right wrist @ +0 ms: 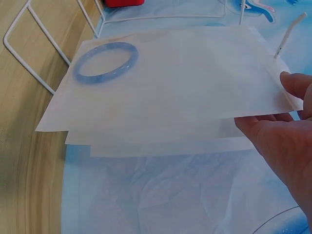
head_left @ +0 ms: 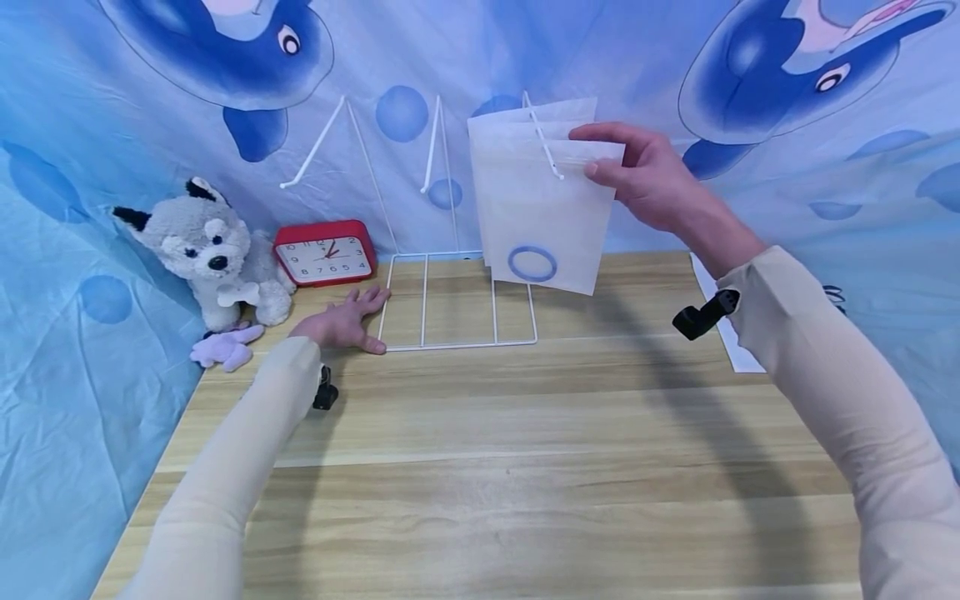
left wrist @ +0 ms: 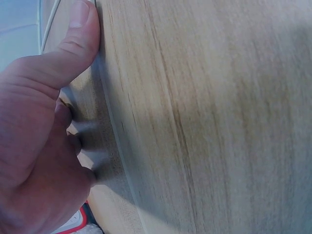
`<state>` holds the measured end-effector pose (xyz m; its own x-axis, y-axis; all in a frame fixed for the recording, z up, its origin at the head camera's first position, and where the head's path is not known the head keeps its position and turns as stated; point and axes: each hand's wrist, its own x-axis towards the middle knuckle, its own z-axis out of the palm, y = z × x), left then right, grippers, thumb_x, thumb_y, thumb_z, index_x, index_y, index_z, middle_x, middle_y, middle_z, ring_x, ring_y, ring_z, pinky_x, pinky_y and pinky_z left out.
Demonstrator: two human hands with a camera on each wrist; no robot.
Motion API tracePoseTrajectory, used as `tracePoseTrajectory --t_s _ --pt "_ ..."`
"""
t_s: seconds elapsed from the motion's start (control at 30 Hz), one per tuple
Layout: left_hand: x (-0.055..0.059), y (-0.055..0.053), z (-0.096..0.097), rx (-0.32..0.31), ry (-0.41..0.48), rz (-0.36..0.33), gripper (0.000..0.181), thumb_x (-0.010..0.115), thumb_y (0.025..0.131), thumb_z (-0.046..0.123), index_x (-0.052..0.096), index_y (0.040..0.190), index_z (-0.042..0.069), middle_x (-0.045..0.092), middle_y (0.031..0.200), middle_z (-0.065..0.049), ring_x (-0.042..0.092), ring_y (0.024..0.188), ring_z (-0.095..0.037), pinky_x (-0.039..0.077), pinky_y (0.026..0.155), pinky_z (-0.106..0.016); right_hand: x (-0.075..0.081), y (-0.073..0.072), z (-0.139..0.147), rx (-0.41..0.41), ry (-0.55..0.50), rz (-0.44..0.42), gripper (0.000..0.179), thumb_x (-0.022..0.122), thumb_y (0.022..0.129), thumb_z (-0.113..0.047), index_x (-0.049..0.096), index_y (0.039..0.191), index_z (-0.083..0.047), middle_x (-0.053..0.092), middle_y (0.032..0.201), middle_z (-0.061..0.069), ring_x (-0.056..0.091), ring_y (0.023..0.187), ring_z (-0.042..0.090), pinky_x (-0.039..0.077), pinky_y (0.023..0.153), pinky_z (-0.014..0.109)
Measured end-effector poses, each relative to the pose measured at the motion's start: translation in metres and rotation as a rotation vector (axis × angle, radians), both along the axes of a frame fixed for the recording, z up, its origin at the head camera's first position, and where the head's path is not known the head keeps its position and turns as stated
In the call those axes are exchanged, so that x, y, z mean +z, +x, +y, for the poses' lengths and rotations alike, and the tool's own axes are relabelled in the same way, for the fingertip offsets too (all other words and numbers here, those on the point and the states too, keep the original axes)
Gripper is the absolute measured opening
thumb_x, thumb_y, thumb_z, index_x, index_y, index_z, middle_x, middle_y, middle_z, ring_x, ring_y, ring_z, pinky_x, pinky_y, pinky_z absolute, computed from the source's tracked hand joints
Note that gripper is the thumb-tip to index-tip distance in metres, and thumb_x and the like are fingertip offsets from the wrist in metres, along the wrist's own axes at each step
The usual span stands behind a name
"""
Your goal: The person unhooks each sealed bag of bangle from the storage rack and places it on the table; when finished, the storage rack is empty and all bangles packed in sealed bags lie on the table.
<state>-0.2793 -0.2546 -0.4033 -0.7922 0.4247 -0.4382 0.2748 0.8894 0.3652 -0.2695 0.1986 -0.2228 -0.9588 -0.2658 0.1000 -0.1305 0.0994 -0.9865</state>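
Right hand (head_left: 651,177): pinches front white pouch (head_left: 546,212), blue ring (right wrist: 100,79) below. Just left: hook (head_left: 542,136), pouch apparently threaded; release outstanding. Left hand (head_left: 345,322): fingers apart, at rack base (head_left: 450,347).

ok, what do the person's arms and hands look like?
Left hand and right hand both ungloved. Long cream fabric left sleeve and matching right sleeve, no visible markings. Small black left-wrist camera; small black right-wrist camera, elongated in the head view.

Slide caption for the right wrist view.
Right hand holds a translucent bag by its edge, blue ring showing through, wire rack nearby.
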Motion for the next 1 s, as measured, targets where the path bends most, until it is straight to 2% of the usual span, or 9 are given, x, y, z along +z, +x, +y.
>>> tracePoseTrajectory --t_s 0.17,0.6,1.0 --pt "0.0007 0.0004 0.0008 0.01 0.004 -0.004 0.109 0.078 0.085 0.041 0.007 0.161 0.009 -0.003 0.164 -0.023 -0.01 0.145 -0.051 -0.002 0.107 -0.076 0.0007 -0.0019 -0.0032 -0.008 -0.015 -0.012 0.039 0.061 0.099 -0.005 0.064 0.135 -0.019 0.047 0.142 0.01 0.057 0.115 0.03 0.056 0.083 0.026" --pt "-0.0005 -0.0005 0.0007 0.021 -0.003 -0.007 0.111 0.079 0.084 0.044 0.007 0.161 0.01 -0.003 0.165 -0.023 -0.01 0.145 -0.052 -0.002 0.107 -0.076 -0.0025 -0.0022 -0.0063 0.043 -0.153 0.002 0.031 0.061 0.098 -0.002 0.071 0.125 -0.013 0.046 0.141 0.012 0.058 0.113 0.031 0.057 0.083 0.029" --pt "0.0006 0.0006 0.0011 0.013 -0.007 0.003 0.11 0.079 0.084 0.043 0.008 0.161 0.009 -0.002 0.164 -0.024 -0.01 0.145 -0.052 -0.001 0.107 -0.077 -0.0007 0.0041 -0.0036 0.045 -0.173 -0.021 0.029 0.063 0.097 -0.001 0.072 0.123 -0.011 0.046 0.14 0.011 0.061 0.108 0.028 0.058 0.079 0.03"
